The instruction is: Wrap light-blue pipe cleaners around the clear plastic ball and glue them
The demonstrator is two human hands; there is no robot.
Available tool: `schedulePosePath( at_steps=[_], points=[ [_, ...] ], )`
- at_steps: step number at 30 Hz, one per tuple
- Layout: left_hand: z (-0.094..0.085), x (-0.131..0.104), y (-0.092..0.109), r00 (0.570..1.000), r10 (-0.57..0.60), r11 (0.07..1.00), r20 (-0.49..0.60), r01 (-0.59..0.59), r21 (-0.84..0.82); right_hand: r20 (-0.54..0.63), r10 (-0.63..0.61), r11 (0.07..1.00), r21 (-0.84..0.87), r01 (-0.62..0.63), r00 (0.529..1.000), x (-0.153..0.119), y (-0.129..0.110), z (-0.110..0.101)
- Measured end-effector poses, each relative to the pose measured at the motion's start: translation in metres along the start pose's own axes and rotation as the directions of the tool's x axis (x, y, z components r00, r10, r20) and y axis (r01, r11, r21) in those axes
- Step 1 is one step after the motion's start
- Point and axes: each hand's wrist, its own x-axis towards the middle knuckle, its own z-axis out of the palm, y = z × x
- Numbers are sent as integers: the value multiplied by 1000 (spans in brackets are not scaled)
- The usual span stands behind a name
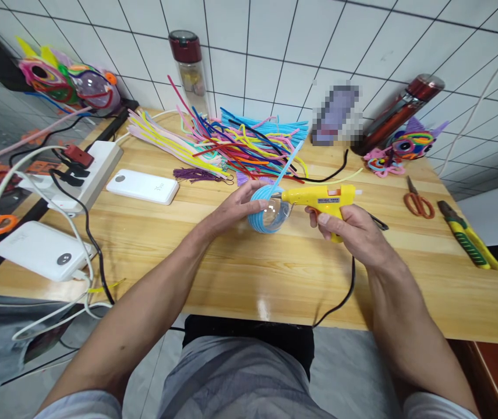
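My left hand (245,205) is wrapped round a clear plastic piece (281,214), round and see-through, whose left part is wound with light blue pipe cleaner (257,221). One loose end of the blue pipe cleaner sticks up and to the right. In my right hand (348,228) is a yellow glue gun (318,195), gripped by its handle with the fingers near the trigger. Its nozzle points left and reaches the blue coils close to my left fingers; whether it touches them I cannot tell. A black cord hangs from the glue gun over the table's front edge.
Behind my hands lies a heap of coloured pipe cleaners (249,142). Scissors (418,201) and green-yellow pliers (467,235) lie at right. On the left are a white power bank (142,186), a power strip (94,174) and tangled cables. A glass bottle (191,73) and red flask (399,113) stand by the wall.
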Motion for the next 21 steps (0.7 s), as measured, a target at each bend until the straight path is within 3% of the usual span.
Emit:
schedulePosePath(
  at_steps=[21],
  points=[
    [-1, 1, -1, 1000, 15, 1000, 7, -15, -4, -33, 25, 1000, 11, -25, 999, -1, 0, 1]
  ],
)
